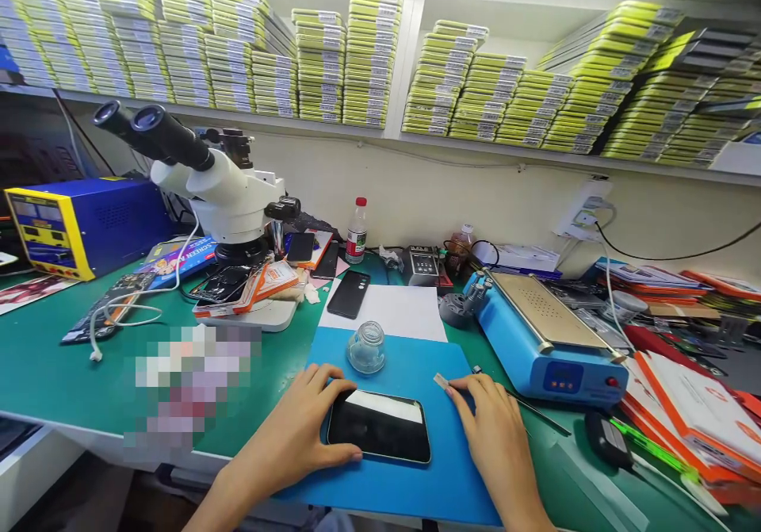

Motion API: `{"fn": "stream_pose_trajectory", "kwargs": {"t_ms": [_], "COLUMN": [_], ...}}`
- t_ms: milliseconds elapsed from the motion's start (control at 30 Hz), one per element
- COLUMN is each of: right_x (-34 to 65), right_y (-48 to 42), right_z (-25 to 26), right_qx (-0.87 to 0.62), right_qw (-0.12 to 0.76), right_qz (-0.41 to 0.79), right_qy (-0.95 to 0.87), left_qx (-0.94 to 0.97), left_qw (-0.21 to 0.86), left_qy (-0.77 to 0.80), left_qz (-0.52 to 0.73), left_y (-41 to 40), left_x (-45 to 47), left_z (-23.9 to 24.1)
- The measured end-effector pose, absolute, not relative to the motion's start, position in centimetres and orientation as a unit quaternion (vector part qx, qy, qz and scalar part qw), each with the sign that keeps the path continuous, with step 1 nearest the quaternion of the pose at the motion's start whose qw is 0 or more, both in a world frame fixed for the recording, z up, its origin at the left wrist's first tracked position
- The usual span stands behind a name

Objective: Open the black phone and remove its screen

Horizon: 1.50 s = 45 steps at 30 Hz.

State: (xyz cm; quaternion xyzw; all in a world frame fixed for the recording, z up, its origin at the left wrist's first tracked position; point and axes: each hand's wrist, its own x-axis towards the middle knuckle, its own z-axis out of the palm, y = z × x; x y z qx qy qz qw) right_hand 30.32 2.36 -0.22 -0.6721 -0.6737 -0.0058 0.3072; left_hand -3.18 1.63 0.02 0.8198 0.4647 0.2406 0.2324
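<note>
A black phone (379,426) lies screen up on a blue work mat (416,484) at the table's front edge. My left hand (303,425) grips the phone's left end, thumb along its near side and fingers curled over the far corner. My right hand (491,425) rests on the mat just right of the phone and pinches a small flat blade-like tool (441,381) whose tip points toward the phone's upper right corner. A small clear glass jar (366,347) stands on the mat behind the phone.
A white microscope (219,191) stands at the left, a blue heating plate machine (544,338) at the right. Another black phone (348,293) lies on white paper (392,314). A yellow-blue power unit (77,223), a bottle (357,232) and shelves of stacked boxes (333,64) sit behind.
</note>
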Motion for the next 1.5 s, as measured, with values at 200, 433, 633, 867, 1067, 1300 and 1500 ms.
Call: {"fn": "stream_pose_trajectory", "kwargs": {"t_ms": [200,433,633,867,1067,1300,1500], "right_x": [28.0,19.4,18.1,17.8,17.9,18.0,18.1], "right_y": [2.5,3.4,3.9,3.7,3.9,3.8,4.2], "right_z": [1.2,2.9,2.5,1.8,2.0,1.9,2.2], "right_qx": [-0.627,-0.501,-0.493,-0.477,-0.482,-0.479,-0.478], "right_qw": [0.335,0.326,0.314,0.309,0.299,0.273,0.215], "right_qz": [0.080,0.168,0.166,0.160,0.156,0.128,0.081], "right_qy": [-0.698,-0.784,-0.794,-0.807,-0.809,-0.824,-0.848], "left_qx": [0.810,0.779,0.773,0.780,0.778,0.777,0.783], "left_qw": [0.241,0.279,0.282,0.270,0.276,0.272,0.266], "left_qy": [0.467,0.490,0.497,0.493,0.501,0.507,0.502], "left_qz": [0.261,0.275,0.273,0.273,0.261,0.256,0.252], "left_y": [1.5,1.4,1.3,1.6,1.6,1.6,1.5], "left_x": [-3.3,-3.2,-3.1,-3.2,-3.1,-3.1,-3.1], "left_z": [0.0,0.4,0.5,0.1,0.4,0.7,0.8]}}
